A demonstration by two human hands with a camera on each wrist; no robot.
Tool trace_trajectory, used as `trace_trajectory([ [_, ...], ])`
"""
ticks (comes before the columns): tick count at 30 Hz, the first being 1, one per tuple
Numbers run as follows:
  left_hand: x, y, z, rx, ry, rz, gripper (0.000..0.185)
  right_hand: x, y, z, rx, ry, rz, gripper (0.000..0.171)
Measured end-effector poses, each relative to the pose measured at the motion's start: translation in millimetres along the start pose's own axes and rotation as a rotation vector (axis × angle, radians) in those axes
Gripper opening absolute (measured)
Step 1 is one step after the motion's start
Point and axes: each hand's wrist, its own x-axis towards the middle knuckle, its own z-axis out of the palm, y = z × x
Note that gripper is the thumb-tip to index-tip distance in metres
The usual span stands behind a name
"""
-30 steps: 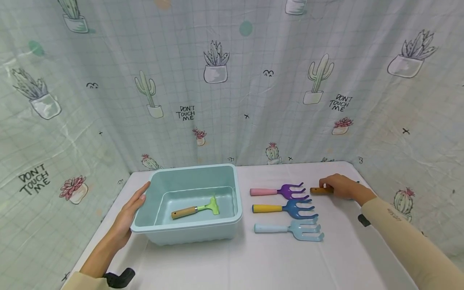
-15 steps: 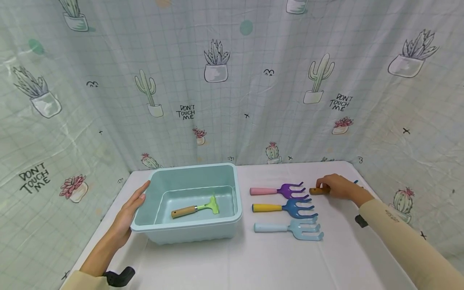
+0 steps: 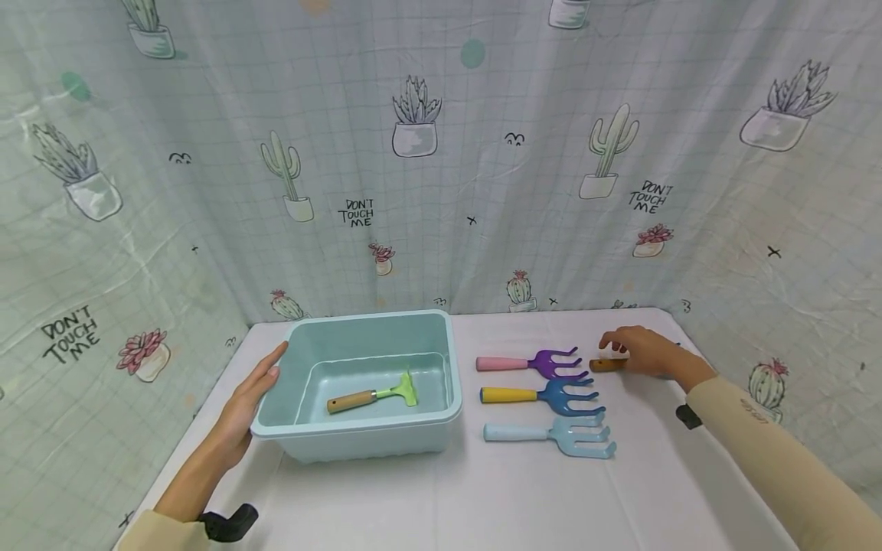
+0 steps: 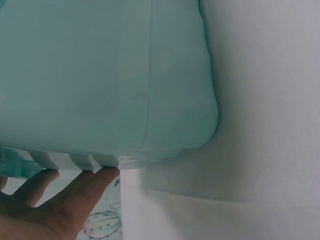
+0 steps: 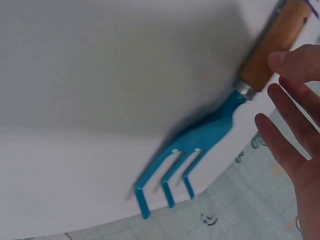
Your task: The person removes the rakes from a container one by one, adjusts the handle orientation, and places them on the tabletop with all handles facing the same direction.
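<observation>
Resting flat against outer side wall of pale teal plastic tub [image 3: 358, 432]: left hand [image 3: 243, 403], fingers straight, gripping nothing. Farther right, hovering over teal three-pronged rake with wooden handle [image 5: 210, 130] on white table [image 3: 496, 497]: right hand [image 3: 644, 352], fingers spread, released, rake lying just beyond purple fork [image 3: 530, 362].

Small hand rake [image 5: 210, 125]: wooden handle [image 3: 606, 365], metal collar, teal head with three bent tines. It lies flat on the white table, just right of the purple fork [image 3: 551, 361], handle end towards that fork, tines pointing away. The right hand [image 3: 644, 352] hovers over it, fingers spread.
</observation>
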Motion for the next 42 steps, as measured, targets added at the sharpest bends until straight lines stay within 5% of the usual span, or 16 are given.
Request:
trace_trajectory([
  [18,0.6,0.7,0.1,0.025,-0.001,-0.008,0.064,13,-69,-53,0.068,0.136,-0.087,0.048],
  [42,-0.2,0.5,1.3,-0.037,-0.009,-0.002,0.063,73,-266,-106,-0.001,0.018,-0.478,0.051],
])
